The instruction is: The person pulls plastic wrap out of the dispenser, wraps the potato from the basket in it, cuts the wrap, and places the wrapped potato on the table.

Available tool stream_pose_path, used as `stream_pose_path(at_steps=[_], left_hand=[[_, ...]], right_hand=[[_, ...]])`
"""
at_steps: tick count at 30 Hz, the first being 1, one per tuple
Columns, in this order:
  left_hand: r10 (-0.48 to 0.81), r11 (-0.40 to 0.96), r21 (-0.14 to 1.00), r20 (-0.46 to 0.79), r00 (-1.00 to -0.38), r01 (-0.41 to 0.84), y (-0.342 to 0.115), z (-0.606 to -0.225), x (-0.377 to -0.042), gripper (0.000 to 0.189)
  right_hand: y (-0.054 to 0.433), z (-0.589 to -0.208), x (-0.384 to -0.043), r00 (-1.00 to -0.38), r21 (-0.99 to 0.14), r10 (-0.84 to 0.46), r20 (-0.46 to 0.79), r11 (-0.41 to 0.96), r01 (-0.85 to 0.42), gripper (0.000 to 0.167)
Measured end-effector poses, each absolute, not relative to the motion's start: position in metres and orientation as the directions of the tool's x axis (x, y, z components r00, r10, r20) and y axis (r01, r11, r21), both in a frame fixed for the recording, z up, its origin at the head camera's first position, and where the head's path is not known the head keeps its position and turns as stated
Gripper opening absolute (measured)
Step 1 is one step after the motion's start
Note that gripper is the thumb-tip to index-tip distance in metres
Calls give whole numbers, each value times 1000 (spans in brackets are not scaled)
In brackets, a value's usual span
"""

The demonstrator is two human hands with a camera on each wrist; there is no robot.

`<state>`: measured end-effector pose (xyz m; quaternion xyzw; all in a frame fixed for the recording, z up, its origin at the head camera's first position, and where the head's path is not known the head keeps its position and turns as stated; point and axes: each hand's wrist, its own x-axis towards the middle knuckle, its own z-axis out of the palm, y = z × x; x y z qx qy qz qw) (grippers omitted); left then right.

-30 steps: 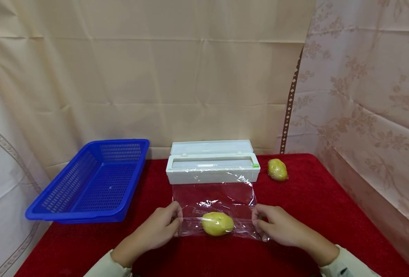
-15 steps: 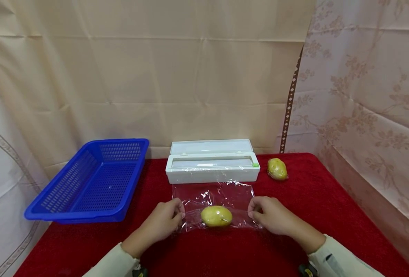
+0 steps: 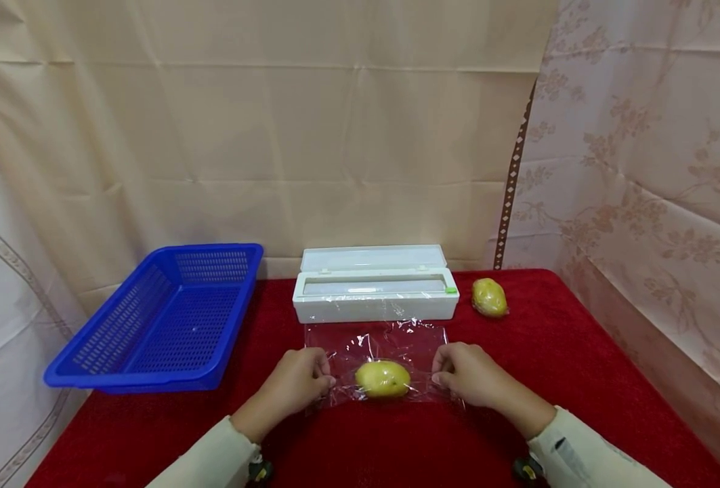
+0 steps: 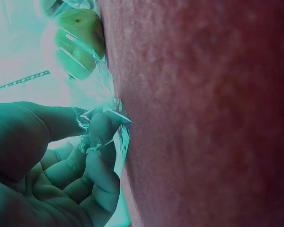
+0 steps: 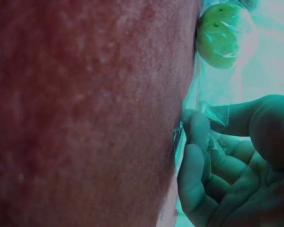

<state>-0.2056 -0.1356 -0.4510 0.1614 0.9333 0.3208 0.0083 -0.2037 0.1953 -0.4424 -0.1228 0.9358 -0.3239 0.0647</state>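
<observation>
A yellow, potato-like item (image 3: 383, 379) lies on the red cloth with clear plastic wrap (image 3: 360, 339) folded over it. The wrap stretches back to a white wrap dispenser (image 3: 375, 310), whose lid stands up. At the wrap's left side, my left hand (image 3: 299, 379) pinches a gathered part of the film between thumb and fingers, as the left wrist view shows. On the other side my right hand (image 3: 466, 373) pinches the film too; in the right wrist view a crumpled bit of film (image 5: 215, 113) shows at the thumb. Neither hand touches the yellow item.
A blue plastic basket (image 3: 222, 339) stands at the left. Right of the dispenser sits a second yellow item (image 3: 489, 297), wrapped in film. The red cloth (image 3: 579, 352) covers the table, and a beige curtain (image 3: 360, 135) hangs behind it.
Both hands have come closer together, pinching the film nearer the yellow item. The film's front edge has moved back, and the item has shifted slightly away from me.
</observation>
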Motion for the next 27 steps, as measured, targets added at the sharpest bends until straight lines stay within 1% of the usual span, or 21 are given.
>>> stream_pose_path(at_steps=[7,11,14,20,24,27], left_hand=[[258,837,470,116,-959,282,-132,-450,-205,32],[251,855,443,102,-963,270,-130,-449,-205,36],[253,867,420,97,-963,270,-129,-449,-206,38],[265,871,409,77,-961,273,-127,-448,-209,38],[278,864,419,66,-958,279,-128,-446,-211,37],[312,848,432,65,-948,308,-130,-444,-211,34]], right_hand=[[192,-445,-207,-979,-507,-202,7,843,-178,26],[191,-448,-208,-979,-451,-203,25,872,-192,33],[191,-449,-209,-975,-435,-218,40,875,-213,37],[190,-449,-210,-969,-445,-245,34,864,-234,35],[191,-448,-210,-971,-436,-239,13,872,-220,33],[192,-446,-209,-973,-427,-232,-3,880,-208,30]])
